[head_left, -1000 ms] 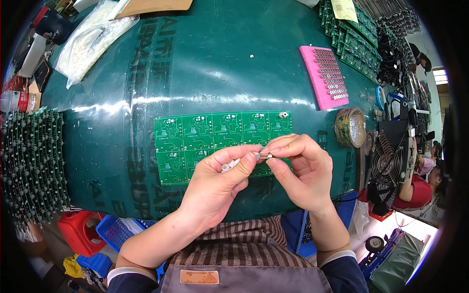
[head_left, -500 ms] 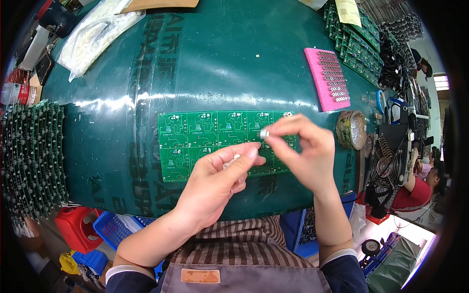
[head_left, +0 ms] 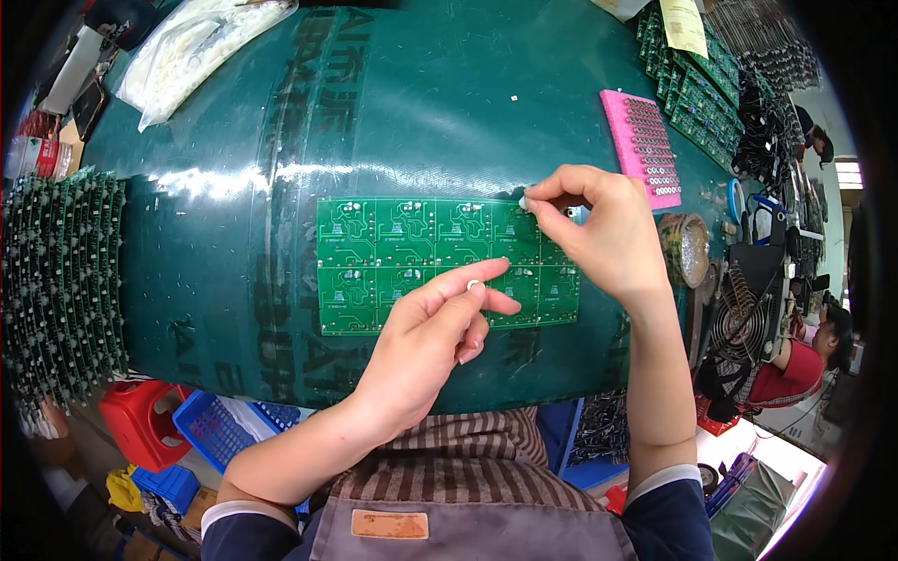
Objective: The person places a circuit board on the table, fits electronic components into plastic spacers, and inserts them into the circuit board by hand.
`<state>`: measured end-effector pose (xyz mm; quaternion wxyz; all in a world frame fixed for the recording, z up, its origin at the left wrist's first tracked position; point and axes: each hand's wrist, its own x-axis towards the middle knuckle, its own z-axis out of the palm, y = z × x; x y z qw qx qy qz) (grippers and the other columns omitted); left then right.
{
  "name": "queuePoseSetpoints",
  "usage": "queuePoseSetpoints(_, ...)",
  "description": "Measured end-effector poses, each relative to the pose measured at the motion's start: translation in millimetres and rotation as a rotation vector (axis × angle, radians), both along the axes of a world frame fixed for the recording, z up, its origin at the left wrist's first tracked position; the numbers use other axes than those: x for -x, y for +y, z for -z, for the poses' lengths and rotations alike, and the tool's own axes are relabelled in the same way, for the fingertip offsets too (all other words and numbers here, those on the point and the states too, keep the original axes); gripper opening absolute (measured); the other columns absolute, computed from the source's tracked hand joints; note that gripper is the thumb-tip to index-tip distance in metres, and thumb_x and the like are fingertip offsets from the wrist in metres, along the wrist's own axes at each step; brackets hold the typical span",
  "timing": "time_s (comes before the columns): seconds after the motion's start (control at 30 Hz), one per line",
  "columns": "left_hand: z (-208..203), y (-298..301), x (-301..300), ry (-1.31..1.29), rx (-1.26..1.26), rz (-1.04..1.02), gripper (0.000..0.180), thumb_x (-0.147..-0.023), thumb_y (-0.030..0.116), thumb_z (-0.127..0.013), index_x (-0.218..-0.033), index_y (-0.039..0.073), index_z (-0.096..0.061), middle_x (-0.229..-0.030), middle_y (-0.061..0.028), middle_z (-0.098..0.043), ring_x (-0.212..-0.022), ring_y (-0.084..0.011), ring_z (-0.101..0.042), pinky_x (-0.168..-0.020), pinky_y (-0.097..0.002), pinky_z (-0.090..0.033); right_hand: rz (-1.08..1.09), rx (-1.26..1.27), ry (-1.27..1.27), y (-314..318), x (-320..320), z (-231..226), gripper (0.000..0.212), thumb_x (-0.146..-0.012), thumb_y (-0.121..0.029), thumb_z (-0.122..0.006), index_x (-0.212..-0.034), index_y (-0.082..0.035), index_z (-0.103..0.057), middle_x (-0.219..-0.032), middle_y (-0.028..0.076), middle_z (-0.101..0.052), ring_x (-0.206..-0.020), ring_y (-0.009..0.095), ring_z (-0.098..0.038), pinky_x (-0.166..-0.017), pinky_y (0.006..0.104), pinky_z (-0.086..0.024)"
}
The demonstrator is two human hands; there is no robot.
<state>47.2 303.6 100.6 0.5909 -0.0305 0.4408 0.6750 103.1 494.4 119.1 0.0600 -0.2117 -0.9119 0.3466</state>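
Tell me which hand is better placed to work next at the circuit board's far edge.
Right, most likely: the right hand pinches a small pale part at that edge of the circuit board. The left hand reaches over the near half, holding a small white piece.

Right hand [head_left: 606,229] in a pinch, left hand [head_left: 432,325] (nearer the body) loosely curled

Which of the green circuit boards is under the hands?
The single panel lying apart; the far-left row and upper-right pile each hold several boards.
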Motion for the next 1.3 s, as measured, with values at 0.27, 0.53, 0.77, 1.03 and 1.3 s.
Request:
queuePoseSetpoints(0.27,3,-1,-1,-0.019,-0.024,-0.022,0.036,-0.096,0.014,-0.045,-0.129,-0.002,-0.047,-0.088,-0.0064,-0.060,-0.063,-0.0057,-0.041,-0.057,-0.0207,-0.034,-0.082,-0.056,0.024,0,1,-2,0.008,-0.075,-0.003,-0.066,-0.082,0.002,-0.066,-0.079,0.015,-0.067,-0.072,0.026,-0.066,-0.065,0.0322,-0.052)
queuePoseSetpoints(0.53,6,-1,-2,-0.049,-0.047,-0.053,0.020,-0.095,0.014,-0.047,-0.112,0.004,-0.052,-0.094,-0.0122,-0.063,-0.060,-0.0051,-0.041,-0.057,-0.0208,-0.035,-0.030,-0.106,0.144,-7,-8,10,0.006,-0.074,-0.001,-0.066,-0.079,0.000,-0.064,-0.077,0.012,-0.065,-0.071,0.026,-0.065,-0.061,0.0332,-0.050)
queuePoseSetpoints(0.77,6,-1,0,-0.013,-0.029,-0.029,0.019,-0.095,0.015,-0.049,-0.109,0.003,-0.054,-0.094,-0.0126,-0.064,-0.058,-0.0044,-0.040,-0.054,-0.0198,-0.034,-0.017,-0.145,0.200,-12,-8,16,0.006,-0.073,0.000,-0.065,-0.078,0.000,-0.062,-0.077,0.012,-0.065,-0.072,0.026,-0.064,-0.060,0.0336,-0.049)
queuePoseSetpoints(1.03,3,-1,1,0.062,0.019,0.042,0.027,-0.093,0.015,-0.056,-0.115,0.000,-0.059,-0.091,-0.0091,-0.064,-0.058,-0.0031,-0.040,-0.054,-0.0194,-0.034,-0.069,-0.177,0.306,-7,-14,24,0.011,-0.070,0.001,-0.069,-0.079,-0.002,-0.064,-0.085,0.011,-0.067,-0.082,0.027,-0.064,-0.069,0.0326,-0.052)
queuePoseSetpoints(1.3,4,0,-4,0.095,0.060,0.019,0.030,-0.085,0.007,-0.067,-0.113,0.001,-0.060,-0.088,-0.0098,-0.065,-0.064,-0.0032,-0.047,-0.050,-0.0183,-0.032,0.275,-0.645,0.163,92,-35,16,0.008,-0.076,-0.005,-0.067,-0.084,-0.002,-0.065,-0.085,0.013,-0.065,-0.075,0.026,-0.064,-0.069,0.0334,-0.051)
